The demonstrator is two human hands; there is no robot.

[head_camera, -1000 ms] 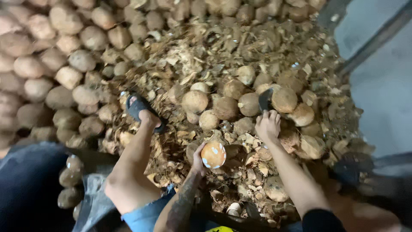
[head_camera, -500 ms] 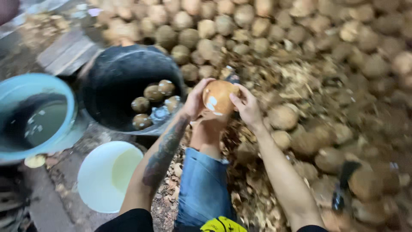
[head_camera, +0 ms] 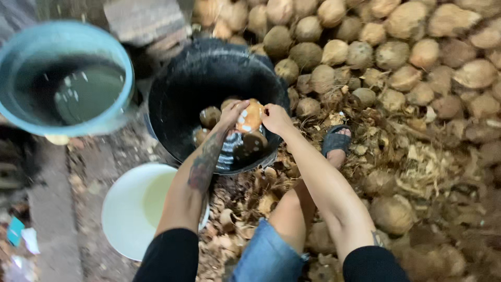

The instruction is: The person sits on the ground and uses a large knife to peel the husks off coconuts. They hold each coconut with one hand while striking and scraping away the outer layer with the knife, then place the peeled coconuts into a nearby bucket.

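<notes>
A brown peeled coconut (head_camera: 251,116) is gripped between both hands over the big black tub (head_camera: 177,89). My left hand (head_camera: 233,112) holds its left side; my right hand (head_camera: 275,118) holds its right side. Inside the tub lie a few other peeled coconuts (head_camera: 211,117) in shallow water. My tattooed left forearm crosses the tub's near rim.
A blue bucket (head_camera: 112,117) of murky water stands at the left. A white bowl (head_camera: 125,209) sits near my left elbow. Heaped husked coconuts (head_camera: 396,47) fill the back and right; husk scraps (head_camera: 417,156) cover the ground around my sandalled foot (head_camera: 336,142).
The view swung left from the husk pile to the tubs. Both hands carried the coconut over and down into the black tub.
</notes>
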